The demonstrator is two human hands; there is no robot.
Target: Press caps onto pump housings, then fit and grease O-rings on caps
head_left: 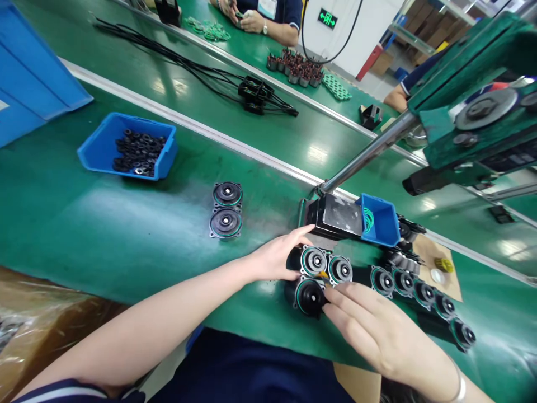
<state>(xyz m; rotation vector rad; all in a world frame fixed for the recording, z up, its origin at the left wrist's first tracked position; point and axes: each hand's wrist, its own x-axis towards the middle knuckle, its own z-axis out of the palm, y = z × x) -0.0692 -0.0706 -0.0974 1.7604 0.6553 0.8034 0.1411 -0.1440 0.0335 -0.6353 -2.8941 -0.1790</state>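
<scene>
My left hand lies on the green table with its fingers curled round the side of a black round pump part ringed in green. My right hand has its fingers stretched out, with the tips touching another black round part in front of it. A small orange thing shows between the fingertips. A third part stands close beside them. A row of several like parts runs to the right.
Two finished parts lie further left. A blue bin holds black rings. A small blue bin with green rings stands by a black block under a green press. Other people's hands work at the far table.
</scene>
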